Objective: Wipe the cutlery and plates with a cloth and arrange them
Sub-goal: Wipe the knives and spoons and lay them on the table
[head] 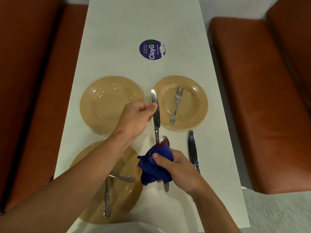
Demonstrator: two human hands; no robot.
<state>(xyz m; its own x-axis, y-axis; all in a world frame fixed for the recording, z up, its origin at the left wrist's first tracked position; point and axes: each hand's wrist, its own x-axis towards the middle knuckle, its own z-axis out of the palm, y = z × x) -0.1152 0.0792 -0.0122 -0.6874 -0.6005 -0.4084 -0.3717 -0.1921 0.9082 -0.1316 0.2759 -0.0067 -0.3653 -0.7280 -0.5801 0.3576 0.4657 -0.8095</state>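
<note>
The knife [155,113] being wiped is held above the white table [117,31], its long axis running nearly straight away from the person. The ornate handle end points far, over the gap between the 2 far plates, and the blade end points near, where it disappears into the cloth [155,163]. The left hand [136,118] pinches the handle from the left side, fingers curled around it. The right hand [175,165] lies directly nearer along that same axis, clenched around the bunched blue cloth, which wraps the knife's lower end. Any wiping stroke would likely run along this line, with the cloth sliding up toward the left hand or the knife being drawn out of the cloth. The knife is shiny steel with a patterned, glittering handle. A spoon [165,140] shows its bowl just above the cloth and its handle tip below the cloth; whether the right hand also holds it cannot be told.

Around them lie 3 tan plates: the far left plate [94,105] is bare, the far right plate [198,101] carries a fork [176,105], and the near plate [124,195] carries 2 crossed pieces of cutlery [107,195]. A second knife [192,150] lies on the table just right of the right hand. A purple ClayGo sticker [151,49] sits farther up the table, with brown benches [252,98] at both sides.
</note>
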